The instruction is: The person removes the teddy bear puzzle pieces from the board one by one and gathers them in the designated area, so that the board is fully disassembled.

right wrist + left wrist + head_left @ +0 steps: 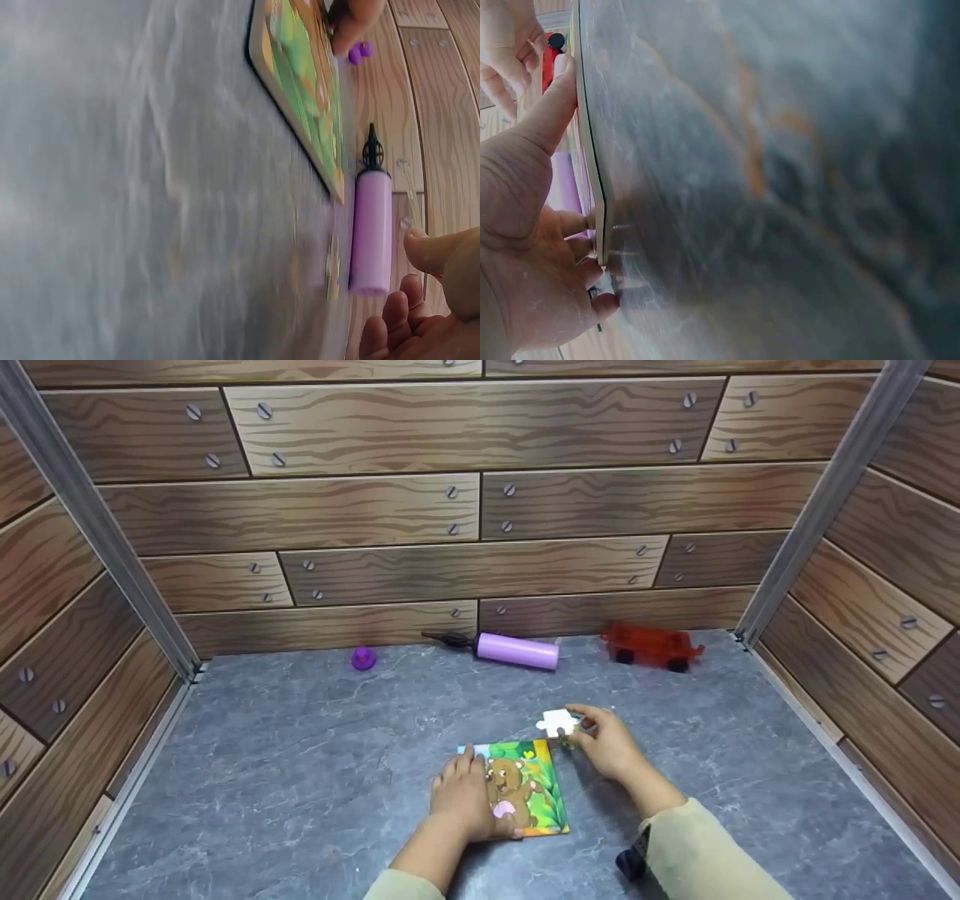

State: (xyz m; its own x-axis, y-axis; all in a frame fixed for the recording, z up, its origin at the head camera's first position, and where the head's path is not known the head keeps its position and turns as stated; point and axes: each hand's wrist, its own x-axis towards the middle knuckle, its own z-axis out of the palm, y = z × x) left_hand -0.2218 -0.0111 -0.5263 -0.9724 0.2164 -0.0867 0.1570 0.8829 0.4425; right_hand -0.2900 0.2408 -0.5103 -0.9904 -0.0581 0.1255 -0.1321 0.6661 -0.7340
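Note:
A square jigsaw puzzle [551,802] with a brown bear on green leaves lies flat on the grey surface. My left hand [461,795] rests over its left side, fingers toward the far edge and thumb by the near edge. Just beyond the puzzle's far right corner, my right hand [611,746] pinches a puzzle piece [557,723], its white back toward the head camera. The right wrist view catches that piece nearly edge-on above the thumb. Partly hidden under it, another small coloured piece [334,266] lies on the surface.
Along the back wall [375,574] lie a small purple round object [364,658], a lilac hand pump [517,651] with a black nozzle, and a translucent red toy wagon [651,646] with black wheels. Wood-patterned panels also stand at left and right.

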